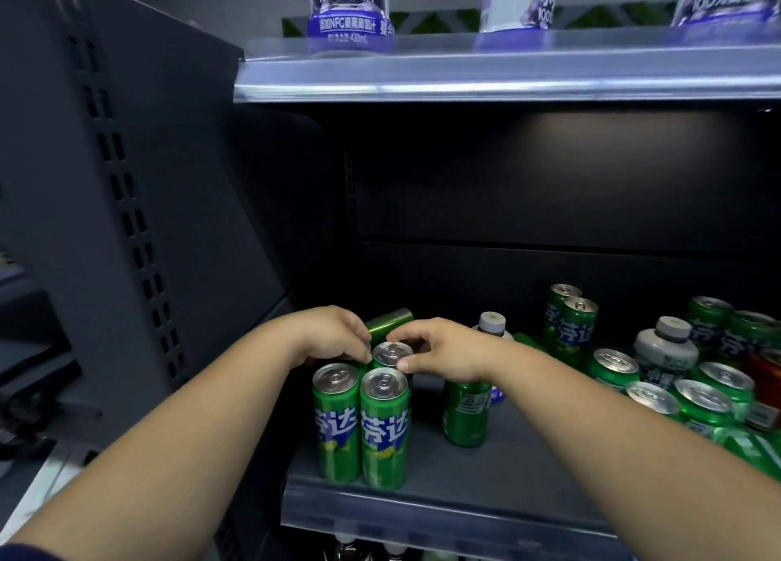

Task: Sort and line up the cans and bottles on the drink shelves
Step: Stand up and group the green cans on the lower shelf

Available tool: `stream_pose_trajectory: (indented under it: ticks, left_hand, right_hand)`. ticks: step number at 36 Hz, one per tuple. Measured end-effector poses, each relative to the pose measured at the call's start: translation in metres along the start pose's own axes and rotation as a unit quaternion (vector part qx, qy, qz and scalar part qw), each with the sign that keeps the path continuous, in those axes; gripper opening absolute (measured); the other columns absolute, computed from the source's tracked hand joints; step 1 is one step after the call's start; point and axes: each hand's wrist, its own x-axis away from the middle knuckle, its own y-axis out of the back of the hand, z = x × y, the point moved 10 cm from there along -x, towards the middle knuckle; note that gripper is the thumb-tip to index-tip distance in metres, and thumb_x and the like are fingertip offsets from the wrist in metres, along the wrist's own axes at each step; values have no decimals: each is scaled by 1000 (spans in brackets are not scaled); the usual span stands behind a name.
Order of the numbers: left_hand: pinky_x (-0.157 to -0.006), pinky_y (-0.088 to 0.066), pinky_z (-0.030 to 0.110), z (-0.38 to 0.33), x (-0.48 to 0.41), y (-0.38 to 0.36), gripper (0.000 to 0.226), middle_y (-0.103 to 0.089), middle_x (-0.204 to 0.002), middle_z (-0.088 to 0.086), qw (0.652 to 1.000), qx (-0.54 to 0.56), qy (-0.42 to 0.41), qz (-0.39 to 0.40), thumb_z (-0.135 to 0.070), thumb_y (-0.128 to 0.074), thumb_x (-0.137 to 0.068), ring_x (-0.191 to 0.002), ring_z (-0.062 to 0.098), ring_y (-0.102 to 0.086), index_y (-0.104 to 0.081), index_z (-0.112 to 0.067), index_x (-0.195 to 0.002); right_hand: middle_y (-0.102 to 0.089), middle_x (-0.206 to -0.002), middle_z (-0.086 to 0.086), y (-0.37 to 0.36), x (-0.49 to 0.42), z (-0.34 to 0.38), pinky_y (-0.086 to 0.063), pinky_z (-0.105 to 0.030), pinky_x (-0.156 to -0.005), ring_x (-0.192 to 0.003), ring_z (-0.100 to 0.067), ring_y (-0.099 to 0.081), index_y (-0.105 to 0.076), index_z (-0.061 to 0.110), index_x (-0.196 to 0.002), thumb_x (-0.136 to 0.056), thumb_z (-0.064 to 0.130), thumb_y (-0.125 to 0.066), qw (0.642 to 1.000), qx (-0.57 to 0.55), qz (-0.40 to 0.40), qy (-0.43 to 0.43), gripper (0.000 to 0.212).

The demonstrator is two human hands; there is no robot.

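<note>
Left hand (334, 336) and right hand (443, 349) had fingers pinched narrowly on the slim green aluminium can (392, 354) just behind the front pair of green cans (382, 429); a careless nudge would likely topple that pair off the dark grey metal shelf (422, 480).

Single head-worn wide-angle view, looking forward and down, close to the lower shelf (427, 469), upper shelf (507, 74) at top.

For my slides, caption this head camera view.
Right hand pinches a green can, left hand beside it, behind two upright green cans on the shelf.
</note>
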Motion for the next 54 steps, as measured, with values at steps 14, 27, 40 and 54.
stream_pose_trajectory:
  ticks: [14,27,40,54]
  left_hand:
    - [-82,-57,29,0,4,3,41,-72,-98,-6,999,-31,-2,-9,-24,-84,-69,-91,12,-68,-72,-32,-107]
    - [-73,-55,28,-51,3,12,42,-65,-107,-7,993,-3,-66,-95,-30,-85,-74,-93,14,-66,-67,-31,-113]
    - [-69,-49,21,-108,4,-15,28,-65,-88,-15,976,-112,-110,-149,-29,-85,-76,-83,0,-61,-66,-34,-95]
    - [-71,-47,16,-49,-98,23,45,-66,-101,-9,981,-177,-43,-63,-29,-83,-77,-92,8,-63,-65,-23,-118]
  right_hand:
    - [-66,-128,5,-2,2,-3,-48,-39,-107,-118,-10,-61,-58,20,-138,-91,31,-74,1000,-22,-3,3,50]
    - [-61,-134,4,64,58,-25,-51,-31,-101,-121,-9,-59,-57,25,-138,-86,25,-79,994,-55,-88,13,57]
    - [-64,-120,12,116,119,-88,-47,-19,-90,-112,-6,-60,-61,34,-118,-84,20,-80,992,-22,-120,-20,41]
    - [-48,-145,3,111,37,-106,-44,-28,-102,-128,-17,-50,-49,31,-145,-85,33,-70,987,100,-97,-76,63]
